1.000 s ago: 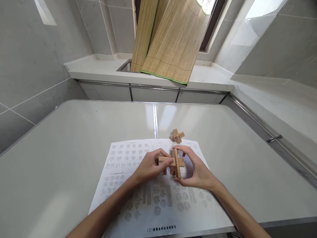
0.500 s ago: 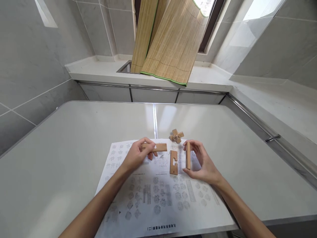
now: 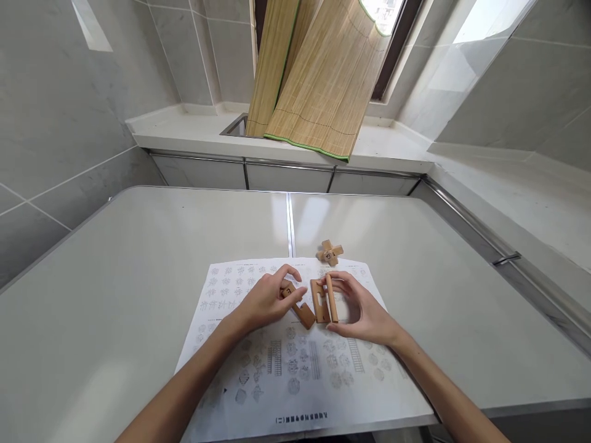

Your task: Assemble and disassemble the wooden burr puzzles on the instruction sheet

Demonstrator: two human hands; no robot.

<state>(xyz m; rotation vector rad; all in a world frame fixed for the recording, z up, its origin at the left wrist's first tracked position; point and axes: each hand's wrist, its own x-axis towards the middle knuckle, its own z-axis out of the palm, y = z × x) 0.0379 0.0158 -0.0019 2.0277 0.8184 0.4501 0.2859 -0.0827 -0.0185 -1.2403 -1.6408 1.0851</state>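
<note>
My left hand [image 3: 272,296] has its thumb and fingers around the upper end of a notched wooden puzzle piece [image 3: 305,315]. That piece slants down to the right over the paper, its lower end close to a second flat notched piece [image 3: 316,295]. My right hand [image 3: 362,307] pinches another wooden puzzle piece [image 3: 331,300] by its two ends, turned on its edge. The edge-on piece stands right beside the flat one and covers part of it. Beyond my right hand lies a star-shaped wooden burr puzzle [image 3: 329,253].
A printed sheet of puzzle diagrams [image 3: 258,394] lies under my hands on the white table [image 3: 115,295]. A ledge [image 3: 194,136] runs behind the table, with a bamboo blind [image 3: 323,86] hanging over it. A metal rail [image 3: 471,221] borders the right side.
My left hand has tipped its piece from level to slanting, lowering its free end. My right hand has carried its piece left, up against the flat piece.
</note>
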